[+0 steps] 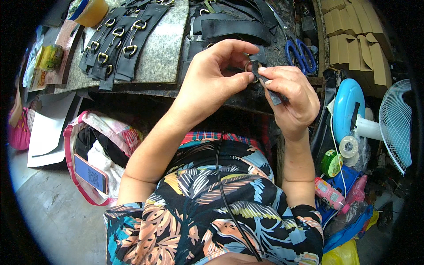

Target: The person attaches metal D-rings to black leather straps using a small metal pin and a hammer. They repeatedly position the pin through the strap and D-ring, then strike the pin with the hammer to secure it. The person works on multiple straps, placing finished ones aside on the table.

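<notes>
Just above the near edge of the bench, both hands work at a small black leather strap (274,97). My left hand (212,75) curls its thumb and index finger around a metal ring (247,66) at the strap's upper end. In my right hand (293,95) the strap is pinched between thumb and fingers, its lower end hanging below them. The strap passes at the ring, but the fingers hide how the two join. Behind my hands lie wide black leather pieces (236,30). To the left, several black straps with brass-coloured clips and rings (118,32) rest on a speckled grey slab (162,48).
Blue-handled scissors (301,57) lie right of my hands. Brown cardboard boxes (360,48) stand far right, above a blue-and-white fan (349,108). A pink-rimmed bag (70,145) holding a phone (91,173) sits lower left. A black cable (219,176) runs down my front.
</notes>
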A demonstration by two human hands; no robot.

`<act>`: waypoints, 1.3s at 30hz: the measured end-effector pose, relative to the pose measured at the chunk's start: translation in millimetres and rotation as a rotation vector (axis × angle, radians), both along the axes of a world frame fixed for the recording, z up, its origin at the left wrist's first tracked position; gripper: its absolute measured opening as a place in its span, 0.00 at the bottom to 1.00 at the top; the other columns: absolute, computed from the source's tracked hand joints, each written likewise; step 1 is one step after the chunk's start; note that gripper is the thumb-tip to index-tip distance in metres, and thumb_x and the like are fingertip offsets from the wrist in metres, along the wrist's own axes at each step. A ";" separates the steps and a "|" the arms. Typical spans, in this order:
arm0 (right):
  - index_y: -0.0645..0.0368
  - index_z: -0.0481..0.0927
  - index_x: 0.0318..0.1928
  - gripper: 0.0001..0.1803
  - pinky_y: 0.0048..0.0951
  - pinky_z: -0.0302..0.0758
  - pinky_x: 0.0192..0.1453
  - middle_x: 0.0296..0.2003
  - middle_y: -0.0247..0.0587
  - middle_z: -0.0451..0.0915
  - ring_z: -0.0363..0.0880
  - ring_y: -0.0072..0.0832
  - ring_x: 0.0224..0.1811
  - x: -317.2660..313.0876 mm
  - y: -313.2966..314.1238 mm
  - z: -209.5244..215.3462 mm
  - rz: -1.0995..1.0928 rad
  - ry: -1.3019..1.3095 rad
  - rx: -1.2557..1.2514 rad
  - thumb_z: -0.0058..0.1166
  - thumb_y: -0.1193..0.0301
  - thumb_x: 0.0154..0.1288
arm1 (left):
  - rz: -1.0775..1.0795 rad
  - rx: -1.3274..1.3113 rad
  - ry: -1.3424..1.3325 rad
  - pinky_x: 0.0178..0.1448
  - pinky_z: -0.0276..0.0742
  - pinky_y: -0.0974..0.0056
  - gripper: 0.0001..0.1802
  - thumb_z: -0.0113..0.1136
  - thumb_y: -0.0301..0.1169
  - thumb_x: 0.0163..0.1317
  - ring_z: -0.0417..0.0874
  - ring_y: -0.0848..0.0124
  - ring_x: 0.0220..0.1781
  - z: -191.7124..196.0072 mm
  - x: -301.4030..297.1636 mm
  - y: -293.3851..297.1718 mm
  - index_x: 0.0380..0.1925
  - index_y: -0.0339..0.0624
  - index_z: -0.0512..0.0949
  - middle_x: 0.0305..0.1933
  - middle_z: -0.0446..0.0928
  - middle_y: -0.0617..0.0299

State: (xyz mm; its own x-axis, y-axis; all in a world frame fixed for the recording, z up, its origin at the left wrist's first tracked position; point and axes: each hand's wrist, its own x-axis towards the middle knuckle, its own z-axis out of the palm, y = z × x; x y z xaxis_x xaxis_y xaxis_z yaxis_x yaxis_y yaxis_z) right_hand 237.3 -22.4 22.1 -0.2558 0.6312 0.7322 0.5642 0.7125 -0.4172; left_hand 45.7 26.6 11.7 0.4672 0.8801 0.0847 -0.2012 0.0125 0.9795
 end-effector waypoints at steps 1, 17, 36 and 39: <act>0.61 0.79 0.41 0.14 0.38 0.83 0.48 0.40 0.51 0.89 0.89 0.43 0.41 -0.2 0.0 0.5 0.006 0.006 0.002 0.70 0.85 0.57 | 0.015 0.014 0.002 0.54 0.82 0.71 0.21 0.64 0.18 0.62 0.84 0.78 0.48 -0.5 0.7 -0.6 0.56 0.35 0.80 0.43 0.82 0.63; 0.61 0.82 0.38 0.18 0.37 0.84 0.43 0.39 0.47 0.88 0.88 0.43 0.39 -12.9 -1.5 -4.4 -0.048 0.061 0.021 0.67 0.87 0.45 | 0.079 0.013 -0.005 0.56 0.83 0.71 0.28 0.65 0.14 0.63 0.84 0.77 0.50 0.5 1.5 -6.7 0.64 0.37 0.75 0.48 0.82 0.63; 0.57 0.87 0.42 0.15 0.36 0.84 0.46 0.46 0.45 0.88 0.88 0.42 0.43 -12.2 0.8 -14.2 0.006 0.042 0.081 0.71 0.80 0.52 | 0.032 -0.221 -0.213 0.51 0.83 0.70 0.24 0.68 0.21 0.66 0.86 0.75 0.45 3.9 -7.4 -2.8 0.61 0.36 0.74 0.45 0.85 0.58; 0.58 0.87 0.42 0.11 0.36 0.84 0.47 0.47 0.46 0.88 0.88 0.42 0.44 -13.2 -2.4 -12.6 0.002 0.104 -0.003 0.71 0.77 0.58 | 0.046 -0.218 -0.204 0.53 0.82 0.71 0.26 0.69 0.20 0.64 0.86 0.75 0.45 5.6 -7.1 -3.1 0.61 0.36 0.74 0.44 0.85 0.58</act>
